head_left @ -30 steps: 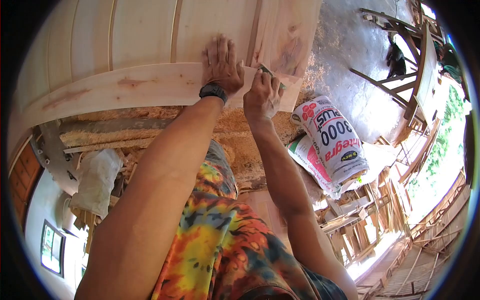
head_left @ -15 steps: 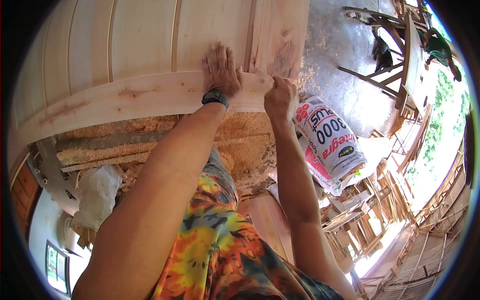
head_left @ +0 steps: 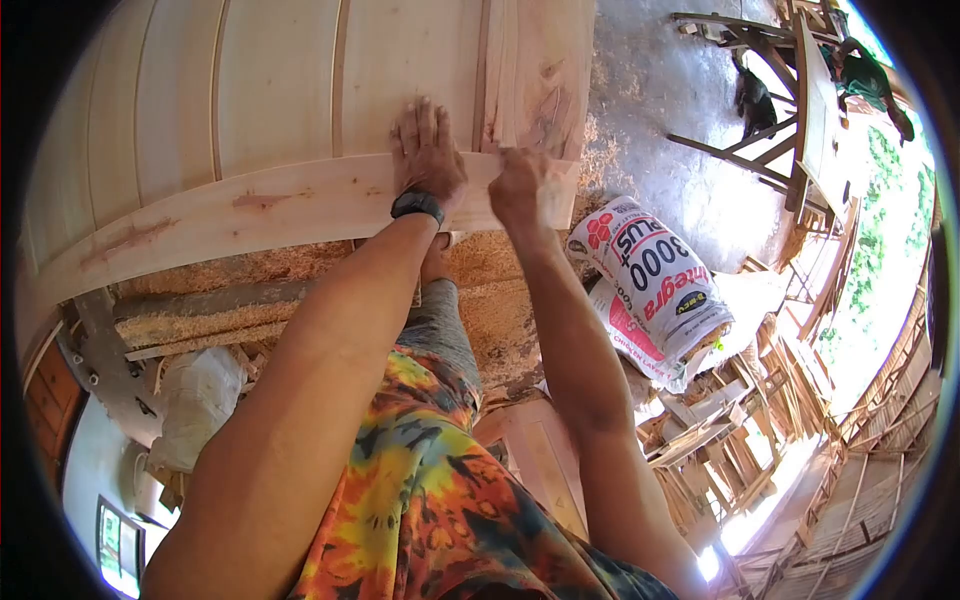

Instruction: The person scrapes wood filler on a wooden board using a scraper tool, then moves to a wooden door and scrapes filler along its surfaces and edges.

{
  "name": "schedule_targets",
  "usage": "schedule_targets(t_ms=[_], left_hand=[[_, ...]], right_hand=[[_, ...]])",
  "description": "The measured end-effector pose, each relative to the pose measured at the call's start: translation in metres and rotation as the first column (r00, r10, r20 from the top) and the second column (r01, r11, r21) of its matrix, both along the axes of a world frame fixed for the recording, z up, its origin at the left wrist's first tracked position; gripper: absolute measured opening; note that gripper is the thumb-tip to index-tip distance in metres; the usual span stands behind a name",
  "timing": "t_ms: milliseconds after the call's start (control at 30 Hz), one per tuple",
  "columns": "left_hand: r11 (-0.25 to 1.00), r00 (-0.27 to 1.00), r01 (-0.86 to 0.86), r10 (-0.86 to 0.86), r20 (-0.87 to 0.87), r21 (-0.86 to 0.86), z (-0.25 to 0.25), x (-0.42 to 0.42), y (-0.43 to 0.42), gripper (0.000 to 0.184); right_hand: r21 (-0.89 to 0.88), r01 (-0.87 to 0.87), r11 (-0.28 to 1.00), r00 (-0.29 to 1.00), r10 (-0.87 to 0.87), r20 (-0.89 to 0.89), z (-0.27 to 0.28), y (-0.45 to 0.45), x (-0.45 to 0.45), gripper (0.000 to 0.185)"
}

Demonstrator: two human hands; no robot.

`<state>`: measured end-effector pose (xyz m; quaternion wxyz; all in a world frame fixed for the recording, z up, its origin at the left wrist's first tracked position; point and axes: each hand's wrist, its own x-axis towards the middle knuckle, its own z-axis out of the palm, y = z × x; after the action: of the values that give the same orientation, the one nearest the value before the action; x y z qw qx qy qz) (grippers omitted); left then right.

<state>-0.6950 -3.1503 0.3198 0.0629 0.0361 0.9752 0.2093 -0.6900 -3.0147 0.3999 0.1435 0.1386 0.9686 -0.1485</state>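
Observation:
A broad wooden panel (head_left: pixel 280 85) with grooved vertical boards fills the upper left, bordered by a pale, knotty rail (head_left: pixel 265 203) along its near edge. My left hand (head_left: pixel 430 158) lies flat where rail and boards meet, fingers stretched out, a black watch on its wrist. Just to its right, my right hand (head_left: pixel 520 190) is closed in a fist over the rail near the panel's corner. Its fingers pinch something small at the seam, largely hidden, whose kind I cannot make out.
Printed feed sacks (head_left: pixel 655 265) stand to the right of the panel, above piled wood offcuts (head_left: pixel 715 430). Wood shavings (head_left: pixel 500 310) cover the floor below. Farther right are a trestle table (head_left: pixel 805 120), a dark animal (head_left: pixel 755 100) and another person (head_left: pixel 870 80).
My right hand has shifted left along the rail, nearer my left hand, which stays flat on the panel. The view has moved slightly.

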Motion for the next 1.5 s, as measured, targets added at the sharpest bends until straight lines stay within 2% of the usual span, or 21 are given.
schedule_targets(t_ms=[67,133,167,233,300,467,567,733,800,1033,1133,1200,1233,1333,1467,1500], left_hand=[[1.000,0.999,-0.003,0.003,0.035,-0.003,0.001,-0.001,-0.001,0.062],[1.000,0.997,-0.014,0.014,0.071,-0.002,0.000,-0.001,-0.002,0.063],[1.000,0.999,-0.010,0.010,0.030,-0.004,-0.003,0.001,-0.002,0.062],[1.000,1.000,-0.029,0.029,-0.004,-0.009,-0.006,0.002,-0.001,0.060],[0.999,0.999,-0.038,0.037,-0.033,-0.031,-0.008,0.003,0.000,0.057],[0.998,0.998,-0.052,0.050,-0.041,-0.043,-0.006,0.002,-0.001,0.055],[0.997,0.996,-0.054,0.051,-0.067,-0.052,-0.006,0.002,-0.001,0.055],[0.995,0.997,-0.054,0.050,-0.055,-0.082,-0.001,0.002,-0.002,0.054],[0.996,0.993,-0.061,0.055,-0.103,-0.059,-0.001,0.003,-0.002,0.054],[0.994,0.992,-0.075,0.067,-0.108,-0.074,0.001,0.001,-0.003,0.055],[0.996,0.995,-0.067,0.062,-0.083,-0.063,0.004,0.001,-0.002,0.056],[0.995,0.996,-0.071,0.067,-0.059,-0.068,0.002,0.001,-0.002,0.058],[0.995,0.996,-0.076,0.072,-0.057,-0.064,0.000,0.002,-0.002,0.058],[0.996,0.994,-0.079,0.076,-0.074,-0.041,-0.003,0.003,-0.002,0.059],[0.996,0.996,-0.071,0.068,-0.052,-0.048,-0.002,0.002,0.000,0.060],[0.997,0.997,-0.069,0.068,-0.044,-0.028,-0.003,0.003,-0.002,0.060]], right_hand=[[-0.031,-0.166,0.986,0.986,0.166,-0.009,0.005,-0.004,0.007,0.032],[-0.005,-0.127,0.992,0.992,0.127,-0.001,0.017,0.015,-0.001,0.034],[0.022,-0.090,0.996,0.996,0.090,0.006,0.024,0.030,-0.007,0.035],[0.039,-0.119,0.992,0.987,0.123,-0.108,0.024,0.071,-0.027,0.038],[0.028,-0.250,0.968,0.940,0.249,-0.234,0.021,0.104,-0.051,0.038],[0.081,-0.410,0.909,0.906,0.416,-0.082,0.014,0.140,-0.101,0.037],[0.112,-0.501,0.858,0.852,0.512,-0.111,0.009,0.137,-0.117,0.037],[0.109,-0.528,0.842,0.836,0.538,-0.110,0.000,0.129,-0.122,0.035],[0.127,-0.546,0.828,0.822,0.559,-0.110,0.000,0.129,-0.117,0.035],[0.140,-0.625,0.768,0.777,0.630,0.011,0.010,0.137,-0.076,0.035],[0.052,-0.672,0.738,0.740,0.667,0.089,0.018,0.143,-0.066,0.036],[0.100,-0.619,0.779,0.785,0.612,0.094,0.008,0.154,-0.076,0.037],[0.138,-0.560,0.817,0.829,0.552,0.092,0.000,0.161,-0.086,0.037],[0.103,-0.467,0.878,0.860,0.478,-0.178,0.003,0.154,-0.139,0.038],[0.104,-0.425,0.899,0.877,0.438,-0.197,-0.009,0.135,-0.173,0.038],[0.126,-0.489,0.863,0.856,0.503,-0.121,-0.010,0.131,-0.172,0.037]])
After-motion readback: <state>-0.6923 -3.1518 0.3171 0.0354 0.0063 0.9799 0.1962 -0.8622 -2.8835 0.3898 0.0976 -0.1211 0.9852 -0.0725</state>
